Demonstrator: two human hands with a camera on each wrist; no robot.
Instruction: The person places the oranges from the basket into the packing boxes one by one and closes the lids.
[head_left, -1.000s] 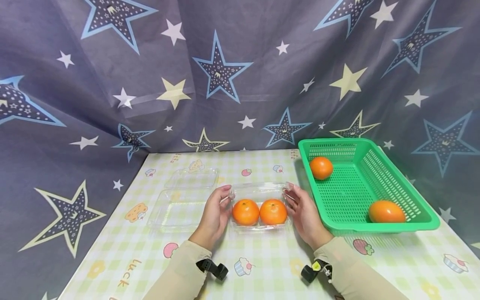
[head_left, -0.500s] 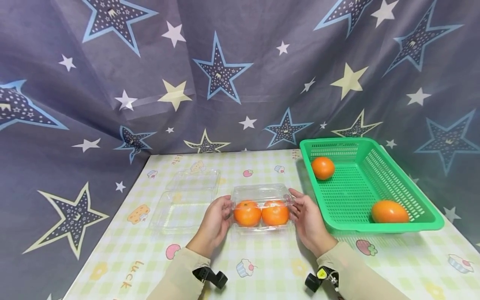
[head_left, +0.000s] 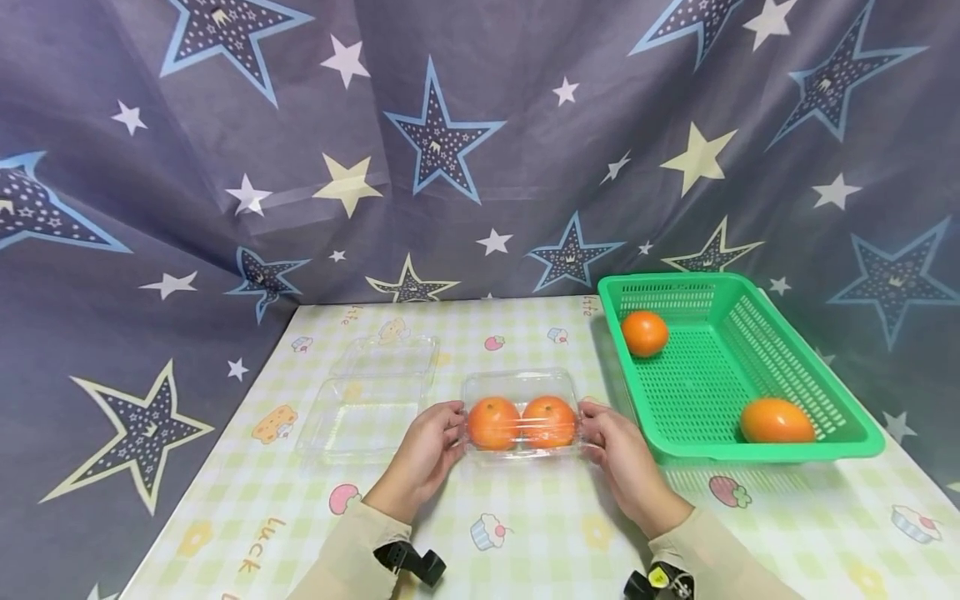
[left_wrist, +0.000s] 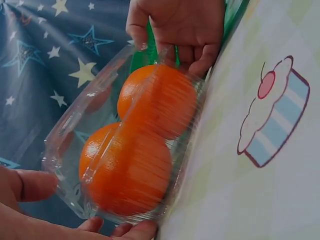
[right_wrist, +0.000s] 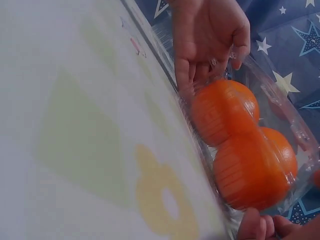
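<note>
A clear plastic clamshell box [head_left: 517, 456] sits on the table with two oranges inside, a left orange [head_left: 492, 421] and a right orange [head_left: 549, 421]. Its hinged lid slopes over the fruit. My left hand [head_left: 420, 458] grips the left end, thumb [left_wrist: 37, 185] at the lid's edge and fingers lower down by the base. At the opposite end my right hand [head_left: 626, 462] holds the box in the same way, its thumb by the lid in the left wrist view. Both wrist views show the oranges through the plastic.
To the left lies another clear clamshell box [head_left: 363, 417], its lid folded back. On the right stands a green plastic basket [head_left: 690, 367] with an orange [head_left: 645, 333] in its back left corner and another orange [head_left: 777, 421] near its front. A star-patterned curtain [head_left: 480, 167] hangs behind the table.
The lid has swung forward and down from standing up behind the oranges to lying over them. Both hands have come forward and lower with it.
</note>
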